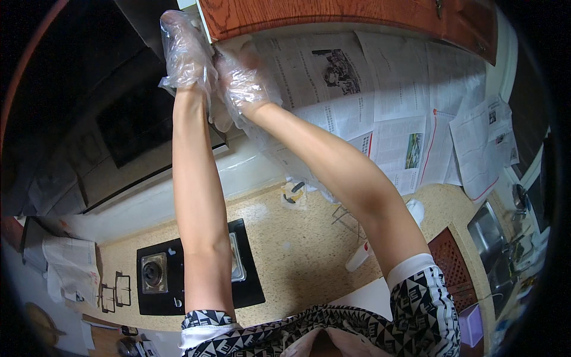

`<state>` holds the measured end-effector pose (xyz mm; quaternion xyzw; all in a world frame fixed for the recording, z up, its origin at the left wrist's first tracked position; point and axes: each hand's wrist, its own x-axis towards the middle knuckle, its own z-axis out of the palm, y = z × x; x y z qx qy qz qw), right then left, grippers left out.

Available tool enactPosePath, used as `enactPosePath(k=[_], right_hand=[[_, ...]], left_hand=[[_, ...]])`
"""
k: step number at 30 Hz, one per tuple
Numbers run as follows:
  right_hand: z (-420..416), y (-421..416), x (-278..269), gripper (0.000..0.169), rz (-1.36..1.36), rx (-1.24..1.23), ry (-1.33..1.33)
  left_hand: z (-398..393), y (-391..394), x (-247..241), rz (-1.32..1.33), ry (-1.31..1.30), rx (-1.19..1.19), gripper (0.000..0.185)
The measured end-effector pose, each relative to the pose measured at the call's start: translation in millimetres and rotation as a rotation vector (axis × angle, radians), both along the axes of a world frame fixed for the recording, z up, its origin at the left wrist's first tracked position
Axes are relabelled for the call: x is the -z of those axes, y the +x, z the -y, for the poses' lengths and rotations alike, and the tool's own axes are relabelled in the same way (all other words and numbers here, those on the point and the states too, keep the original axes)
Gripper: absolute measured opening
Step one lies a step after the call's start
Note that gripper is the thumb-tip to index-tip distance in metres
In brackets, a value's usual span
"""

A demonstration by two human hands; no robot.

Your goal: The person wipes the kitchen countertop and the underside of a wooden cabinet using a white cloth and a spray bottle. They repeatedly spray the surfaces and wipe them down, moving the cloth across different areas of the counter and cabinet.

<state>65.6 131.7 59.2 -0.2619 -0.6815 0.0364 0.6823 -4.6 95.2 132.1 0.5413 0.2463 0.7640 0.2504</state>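
Both my arms reach up to the top of the view, and clear plastic gloves cover both hands. My left hand (187,49) is raised beside the left end of a reddish wooden wall cabinet (321,15), next to the dark range hood (129,111). Close to it on the right, my right hand (245,73) is under the cabinet's lower corner, against the wall covered with newspaper sheets (339,85). The crinkled plastic blurs the fingers of both hands, and whether they hold anything cannot be made out.
Below lies a speckled countertop (308,241) with a black gas hob (160,299), loose pan supports (122,290) and a white bottle (357,256). Dark pieces lie on a small sheet (294,194) near the wall. A steel sink (486,232) and a purple bin (471,325) are at right.
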Motion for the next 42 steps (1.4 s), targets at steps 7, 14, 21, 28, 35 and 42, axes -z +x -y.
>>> enactPosePath(k=[7, 14, 21, 28, 35, 42], right_hand=[[-28.4, -12.1, -10.5, 0.027, -0.1, -0.078, -0.149], [-40.3, -1.1, -20.6, 0.032, 0.101, 0.059, 0.007], [-44.0, 5.7, -23.9, 0.034, 0.137, 0.119, -0.054], [-6.5, 15.5, -7.1, 0.034, -0.013, -0.187, -0.164], [55.9, 36.1, 29.1, 0.052, -0.134, -0.236, -0.177], [121.3, 43.4, 55.4, 0.039, -0.123, -0.23, 0.092]], left_hand=[[-48.8, -19.4, -4.3, 0.015, 0.122, 0.041, 0.052], [-120.2, -41.5, 6.6, -0.049, 0.053, 0.0, 0.05], [-125.5, -39.9, 9.7, -0.072, 0.006, -0.073, 0.054], [-52.1, -26.3, 23.2, 0.042, 0.107, -0.023, 0.062], [57.0, 0.0, 41.4, 0.189, 0.14, 0.219, 0.07], [115.3, 8.2, 47.5, 0.315, 0.292, 0.318, 0.082]])
